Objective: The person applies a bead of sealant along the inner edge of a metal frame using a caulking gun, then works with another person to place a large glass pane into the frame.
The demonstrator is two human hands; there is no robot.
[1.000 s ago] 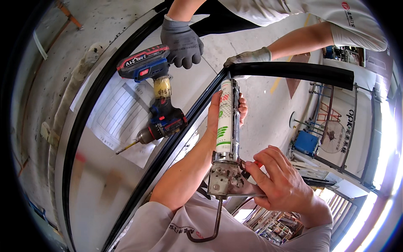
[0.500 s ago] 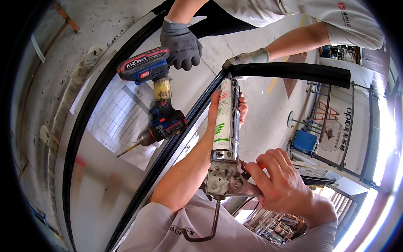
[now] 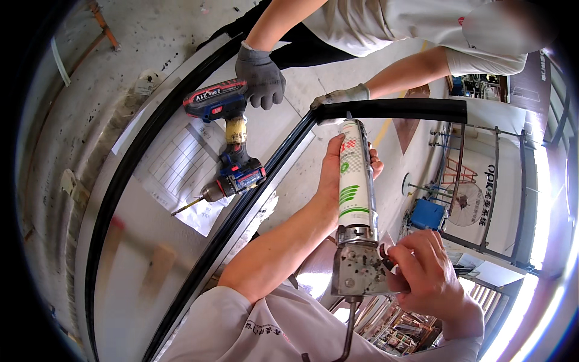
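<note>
I hold a caulking gun point(image 3: 362, 265) loaded with a white, green-marked sealant cartridge point(image 3: 356, 187). Wrapped around the cartridge from the side is my left hand point(image 3: 333, 166), its fingers showing on the far edge. My right hand point(image 3: 429, 274) is closed around the gun's grip and trigger. The nozzle point(image 3: 349, 115) points away from me, just below a black frame profile point(image 3: 398, 110). Another black profile point(image 3: 271, 166) runs diagonally to meet it at a corner, where a person's gloved hand point(image 3: 344, 96) rests.
A cordless drill point(image 3: 232, 163) lies on the framed panel, over a paper drawing point(image 3: 181, 160). Beside the drill's battery is the co-worker's other hand, in a grey glove point(image 3: 260, 75). A curved-looking black frame edge point(image 3: 114, 187) bounds the panel. A blue box point(image 3: 429, 213) stands at right.
The caulking gun and both my hands have shifted right and slightly down, so the nozzle sits farther from the frame corner. The view has moved a little; the drill stays on the panel.
</note>
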